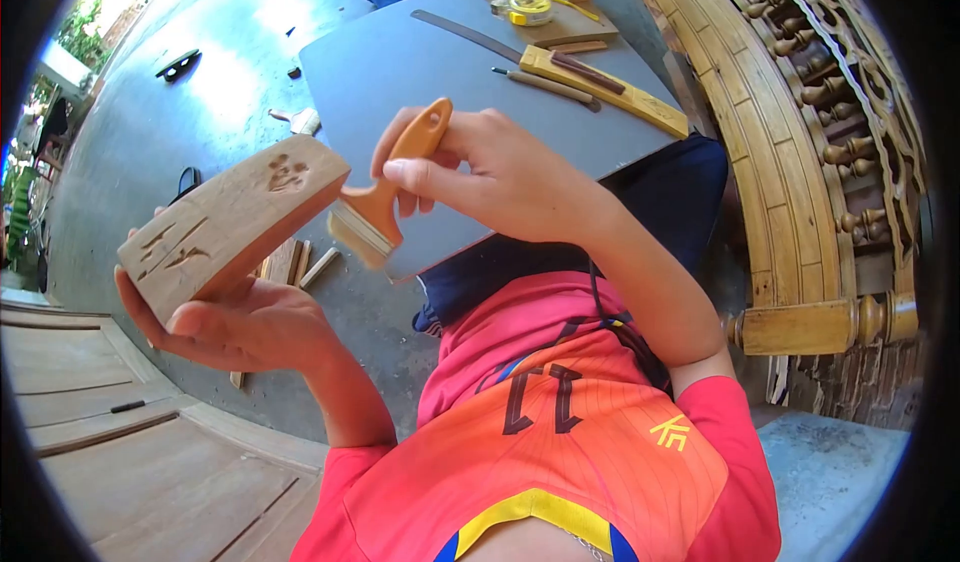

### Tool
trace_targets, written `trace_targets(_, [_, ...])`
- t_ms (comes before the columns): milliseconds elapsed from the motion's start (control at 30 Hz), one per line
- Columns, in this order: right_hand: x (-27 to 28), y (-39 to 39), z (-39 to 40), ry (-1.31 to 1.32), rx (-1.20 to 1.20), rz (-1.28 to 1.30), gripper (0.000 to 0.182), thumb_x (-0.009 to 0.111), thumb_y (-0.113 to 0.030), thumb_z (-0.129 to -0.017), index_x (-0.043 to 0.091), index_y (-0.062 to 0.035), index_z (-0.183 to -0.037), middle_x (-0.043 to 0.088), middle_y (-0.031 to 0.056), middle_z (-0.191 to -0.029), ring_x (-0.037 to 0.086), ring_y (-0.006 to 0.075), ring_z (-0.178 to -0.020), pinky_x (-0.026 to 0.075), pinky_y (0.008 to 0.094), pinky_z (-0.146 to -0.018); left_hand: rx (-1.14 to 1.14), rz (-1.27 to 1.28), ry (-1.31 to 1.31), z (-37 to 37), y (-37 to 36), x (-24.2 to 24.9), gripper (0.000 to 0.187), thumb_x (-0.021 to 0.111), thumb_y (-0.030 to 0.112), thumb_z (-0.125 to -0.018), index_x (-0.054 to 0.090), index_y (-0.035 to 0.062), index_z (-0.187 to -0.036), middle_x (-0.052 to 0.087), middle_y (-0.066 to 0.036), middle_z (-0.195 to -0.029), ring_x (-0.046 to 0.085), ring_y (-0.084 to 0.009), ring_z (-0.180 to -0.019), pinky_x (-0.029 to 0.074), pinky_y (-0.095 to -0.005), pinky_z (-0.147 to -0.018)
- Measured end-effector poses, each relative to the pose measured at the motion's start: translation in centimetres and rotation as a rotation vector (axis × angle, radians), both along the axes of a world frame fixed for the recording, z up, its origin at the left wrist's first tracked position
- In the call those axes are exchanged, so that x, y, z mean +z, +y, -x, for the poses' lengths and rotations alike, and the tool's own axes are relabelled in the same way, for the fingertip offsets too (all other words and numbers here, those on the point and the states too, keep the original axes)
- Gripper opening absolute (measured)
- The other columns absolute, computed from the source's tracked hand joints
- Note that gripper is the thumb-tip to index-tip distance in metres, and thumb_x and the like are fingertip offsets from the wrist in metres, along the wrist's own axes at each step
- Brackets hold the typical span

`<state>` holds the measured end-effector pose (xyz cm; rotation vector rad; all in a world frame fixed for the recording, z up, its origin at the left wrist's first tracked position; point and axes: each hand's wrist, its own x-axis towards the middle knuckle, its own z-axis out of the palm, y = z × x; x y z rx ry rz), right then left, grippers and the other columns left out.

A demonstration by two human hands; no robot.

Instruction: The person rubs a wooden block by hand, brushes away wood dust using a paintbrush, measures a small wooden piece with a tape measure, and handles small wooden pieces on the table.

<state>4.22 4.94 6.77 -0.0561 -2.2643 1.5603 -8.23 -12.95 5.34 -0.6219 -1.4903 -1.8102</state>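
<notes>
My left hand [262,327] supports a carved wooden block [228,214] from below, with the thumb along its near edge. Cut hollows show on the block's upper face: a flower-like shape at one end and leaf-like slits at the other. In my right hand [490,170] is a flat paintbrush [372,205], held by its orange wooden handle between thumb and fingers. The brush's pale bristles point down, just beside the block's right end, and appear apart from it.
On the grey table [370,72] lie a flat metal blade [465,34], a slim tool [550,89], a yellow wooden bar [640,107] and a tape measure [525,9] on boards. A wooden bench [740,162] stands right. Wood scraps [290,262] lie on the floor.
</notes>
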Motion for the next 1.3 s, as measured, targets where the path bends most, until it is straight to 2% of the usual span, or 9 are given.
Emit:
trace_targets(33, [0.1,0.3,-0.3,0.007,-0.008,-0.007,0.018,0.061,-0.021,-0.105,0.068,-0.0037,-0.109,0.070,0.0047,-0.082,0.066,0.0118,-0.075,0.053,0.0304,-0.068,0.004,-0.004,0.009,0.0,0.0,0.1,0.075,0.041,0.066,-0.107,0.034,0.0097,-0.156,0.053,-0.023,-0.146,0.063,-0.0395,-0.130,0.062,-0.0561,-0.102])
trace_targets(300, [-2.0,5.0,-0.3,-0.005,-0.208,0.353,0.047,0.071,-0.033,-0.101,0.062,0.0081,-0.122,0.074,0.0118,-0.089,0.073,0.0170,-0.082,0.056,0.0323,-0.072,-0.092,-0.138,0.096,0.8,2.5,-0.3,0.075,0.057,0.057,-0.106,0.042,0.0006,-0.152,0.057,-0.024,-0.139,0.065,-0.0338,-0.125,0.063,-0.0461,-0.101])
trace_targets(400, [-3.9,6.9,-1.0,-0.212,-0.508,-0.093,0.066,0.075,-0.048,-0.095,0.059,0.0059,-0.130,0.074,0.0142,-0.089,0.075,0.0248,-0.086,0.057,0.0366,-0.077,-0.112,-0.068,0.124,0.5,4.1,-0.5,0.070,0.067,0.047,-0.104,0.045,-0.0002,-0.151,0.056,-0.021,-0.143,0.062,-0.0311,-0.129,0.062,-0.0442,-0.099])
trace_targets(433, [-3.8,7.2,-1.9,-0.271,-0.692,-0.393,0.083,0.074,-0.062,-0.093,0.055,0.0018,-0.143,0.070,0.0092,-0.082,0.065,0.0199,-0.071,0.054,0.0328,-0.074,-0.171,0.040,0.154,0.9,4.7,-0.9,0.068,0.071,0.042,-0.102,0.046,0.0000,-0.151,0.055,-0.020,-0.145,0.061,-0.0298,-0.130,0.062,-0.0436,-0.098])
trace_targets(567, [-1.5,9.8,-5.2,-0.452,-0.866,-0.524,0.084,0.060,-0.075,-0.093,0.061,-0.0031,-0.137,0.074,0.0198,-0.093,0.074,0.0373,-0.093,0.057,0.0451,-0.086,-0.477,0.444,0.391,3.8,9.2,-1.2,0.066,0.083,0.012,-0.091,0.054,0.0060,-0.150,0.058,-0.014,-0.147,0.059,-0.0263,-0.133,0.053,-0.0413,-0.106])
trace_targets(800, [-2.0,19.5,-12.9,-0.408,-1.118,-0.603,0.068,0.059,-0.064,-0.099,0.067,-0.0054,-0.132,0.075,0.0219,-0.116,0.071,0.0393,-0.113,0.054,0.0467,-0.098,-0.575,0.926,0.662,3.5,15.8,-1.5,0.063,0.074,0.025,-0.098,0.052,0.0173,-0.156,0.058,-0.015,-0.142,0.061,-0.0409,-0.125,0.055,-0.0478,-0.101])
trace_targets(967, [-7.2,24.2,-16.2,-0.681,-1.136,-0.591,0.067,0.060,-0.061,-0.099,0.065,-0.0063,-0.137,0.069,0.0247,-0.134,0.062,0.0404,-0.131,0.047,0.0472,-0.111,-0.726,1.211,0.650,5.6,16.8,-4.4,0.056,0.069,0.034,-0.100,0.056,0.0108,-0.149,0.057,-0.013,-0.149,0.053,-0.0390,-0.140,0.039,-0.0532,-0.120])
trace_targets(1233, [-10.0,25.2,-17.4,-0.524,-0.876,-0.277,0.065,0.060,-0.052,-0.103,0.058,-0.0037,-0.147,0.064,0.0262,-0.142,0.060,0.0379,-0.135,0.044,0.0408,-0.113,-0.145,1.053,-0.121,5.3,5.6,-3.5,0.071,0.062,0.046,-0.106,0.046,-0.0025,-0.155,0.050,-0.026,-0.154,0.041,-0.0404,-0.150,0.027,-0.0482,-0.127])
trace_targets(1300, [-9.6,24.8,-17.2,-0.526,-0.888,-0.262,0.066,0.059,-0.052,-0.104,0.057,-0.0029,-0.147,0.064,0.0265,-0.142,0.060,0.0382,-0.135,0.043,0.0408,-0.114,-0.286,1.103,-0.368,5.5,3.4,-5.4,0.079,0.059,0.049,-0.107,0.036,-0.0066,-0.159,0.041,-0.029,-0.161,0.035,-0.0400,-0.155,0.026,-0.0459,-0.128])
